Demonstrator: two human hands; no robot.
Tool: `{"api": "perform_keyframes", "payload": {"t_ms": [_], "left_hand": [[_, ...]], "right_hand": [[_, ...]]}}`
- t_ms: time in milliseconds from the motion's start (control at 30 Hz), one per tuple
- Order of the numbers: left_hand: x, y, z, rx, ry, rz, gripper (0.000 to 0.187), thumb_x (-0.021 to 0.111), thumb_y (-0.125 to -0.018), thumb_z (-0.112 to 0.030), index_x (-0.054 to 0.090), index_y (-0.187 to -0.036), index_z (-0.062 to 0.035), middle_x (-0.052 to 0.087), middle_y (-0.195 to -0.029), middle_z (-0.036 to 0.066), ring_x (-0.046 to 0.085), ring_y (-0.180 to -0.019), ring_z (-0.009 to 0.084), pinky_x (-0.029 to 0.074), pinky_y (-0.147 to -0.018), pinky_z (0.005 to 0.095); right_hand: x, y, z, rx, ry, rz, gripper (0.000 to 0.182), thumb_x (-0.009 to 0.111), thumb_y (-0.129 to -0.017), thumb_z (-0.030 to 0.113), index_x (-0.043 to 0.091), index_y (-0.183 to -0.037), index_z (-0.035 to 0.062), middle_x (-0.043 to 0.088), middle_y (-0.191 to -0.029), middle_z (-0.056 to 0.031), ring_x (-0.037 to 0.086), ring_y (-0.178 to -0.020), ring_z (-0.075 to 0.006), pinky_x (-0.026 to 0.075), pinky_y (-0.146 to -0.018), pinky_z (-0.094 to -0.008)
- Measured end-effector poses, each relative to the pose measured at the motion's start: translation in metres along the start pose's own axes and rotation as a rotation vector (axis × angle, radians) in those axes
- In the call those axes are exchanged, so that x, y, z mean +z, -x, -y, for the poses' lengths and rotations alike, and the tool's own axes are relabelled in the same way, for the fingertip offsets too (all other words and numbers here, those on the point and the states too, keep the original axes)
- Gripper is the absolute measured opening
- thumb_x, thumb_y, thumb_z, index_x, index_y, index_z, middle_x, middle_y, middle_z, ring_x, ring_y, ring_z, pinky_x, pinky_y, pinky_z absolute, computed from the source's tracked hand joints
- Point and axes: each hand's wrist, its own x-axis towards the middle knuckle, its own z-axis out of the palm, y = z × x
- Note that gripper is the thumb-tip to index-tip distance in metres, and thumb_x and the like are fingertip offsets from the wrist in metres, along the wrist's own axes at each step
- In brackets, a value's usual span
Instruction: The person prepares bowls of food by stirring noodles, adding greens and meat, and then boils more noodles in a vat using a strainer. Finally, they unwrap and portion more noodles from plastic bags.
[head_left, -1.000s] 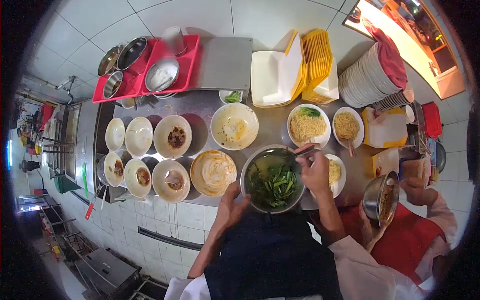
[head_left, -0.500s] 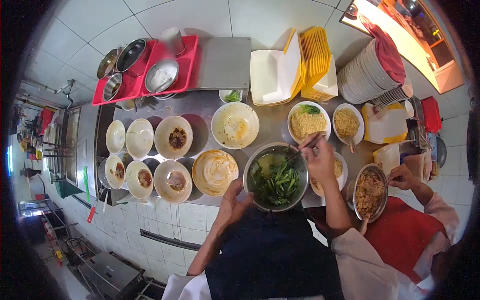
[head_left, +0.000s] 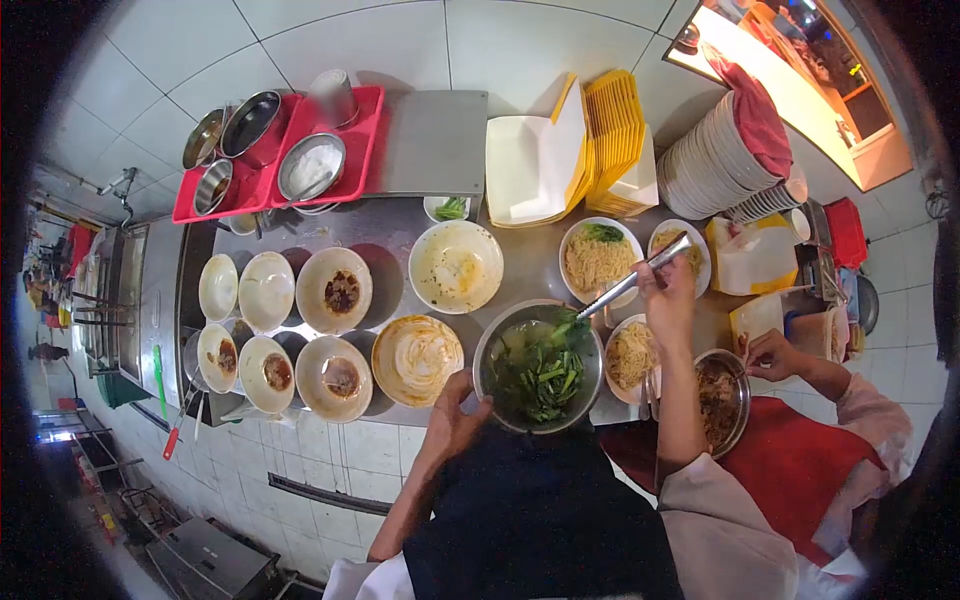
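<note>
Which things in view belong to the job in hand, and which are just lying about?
In the job:
- metal bowl, steadied by the left hand
- greens in it
- tongs, in the right hand
- noodles near the tongs, probably

Apparently just lying about:
- stacked plates
- yellow boxes
- red cloth
- red tray

- One head camera looks forward and down over the steel counter (head_left: 392, 222).
- The dark apron (head_left: 535, 510) is close, at the bottom edge; the tiled wall (head_left: 545, 45) stands farther off, at the top.
- The metal bowl (head_left: 538, 425) lies slightly below and right of centre.
- The wide, curved view has black corners.
</note>
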Motion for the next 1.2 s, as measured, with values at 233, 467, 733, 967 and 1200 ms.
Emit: {"api": "perform_keyframes", "payload": {"t_ms": [233, 467, 733, 967, 1200], "left_hand": [[0.0, 0.0, 0.007, -0.006, -0.016, -0.017, 0.033, 0.063, -0.087, -0.006, 0.056, -0.118, 0.0012, 0.06, -0.115, 0.014, 0.058, -0.112, 0.0233, 0.043, -0.099, 0.0359], [-0.005, 0.0, 0.008, -0.024, -0.045, 0.02, 0.035, 0.064, -0.088, -0.004, 0.054, -0.121, -0.0015, 0.062, -0.115, 0.011, 0.057, -0.113, 0.0215, 0.041, -0.101, 0.0364], [-0.002, 0.001, 0.006, 0.006, -0.07, -0.028, 0.032, 0.063, -0.087, -0.003, 0.056, -0.118, -0.0015, 0.063, -0.114, 0.011, 0.059, -0.111, 0.0219, 0.043, -0.099, 0.0376], [-0.005, 0.0, 0.009, -0.025, -0.056, 0.026, 0.032, 0.062, -0.087, -0.003, 0.056, -0.119, -0.0017, 0.063, -0.114, 0.012, 0.059, -0.11, 0.0218, 0.044, -0.099, 0.0375], [-0.001, 0.004, 0.007, 0.051, -0.138, -0.006, 0.036, 0.064, -0.087, -0.002, 0.053, -0.121, -0.0021, 0.06, -0.118, 0.01, 0.057, -0.113, 0.0211, 0.041, -0.101, 0.0361]], "right_hand": [[-0.02, -0.064, -0.003, -0.153, 0.195, -0.242, 0.026, 0.064, -0.086, 0.003, 0.05, -0.108, 0.001, 0.062, -0.093, -0.0109, 0.063, -0.082, -0.0218, 0.049, -0.074, -0.032], [0.014, -0.111, -0.05, -0.36, 0.139, -0.318, 0.016, 0.063, -0.085, 0.006, 0.055, -0.098, 0.0033, 0.064, -0.091, -0.0129, 0.063, -0.081, -0.0274, 0.048, -0.074, -0.038], [0.03, -0.07, -0.06, -0.485, 0.23, -0.037, 0.012, 0.06, -0.086, 0.001, 0.056, -0.098, 0.002, 0.065, -0.084, -0.0125, 0.065, -0.079, -0.0267, 0.05, -0.073, -0.0348], [0.025, -0.073, -0.045, -0.442, 0.231, -0.09, 0.012, 0.058, -0.086, -0.004, 0.055, -0.098, -0.0002, 0.065, -0.088, -0.0112, 0.065, -0.081, -0.0225, 0.05, -0.075, -0.033], [0.009, 0.003, 0.034, -0.452, -0.135, -0.115, 0.021, 0.063, -0.085, -0.001, 0.054, -0.104, 0.0001, 0.065, -0.092, -0.0079, 0.064, -0.085, -0.016, 0.05, -0.076, -0.0304]]}}
